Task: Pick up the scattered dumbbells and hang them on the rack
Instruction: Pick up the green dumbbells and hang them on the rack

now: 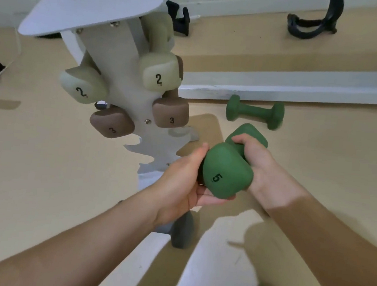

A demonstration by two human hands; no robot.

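- Our right hand (258,169) wraps the green dumbbell (226,176) by its handle; left hand (183,188) cups its end.
- We judge it heavy, stiff; grip the handle.

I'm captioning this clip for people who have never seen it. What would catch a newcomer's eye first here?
First, the green dumbbell marked 5, held in both hands at centre: the right hand wraps its handle, the left hand cups its near head. Next, up and to the left, the white rack already carries pale dumbbells marked 2 and brown ones marked 3. A second green dumbbell lies on the floor beyond the hands.
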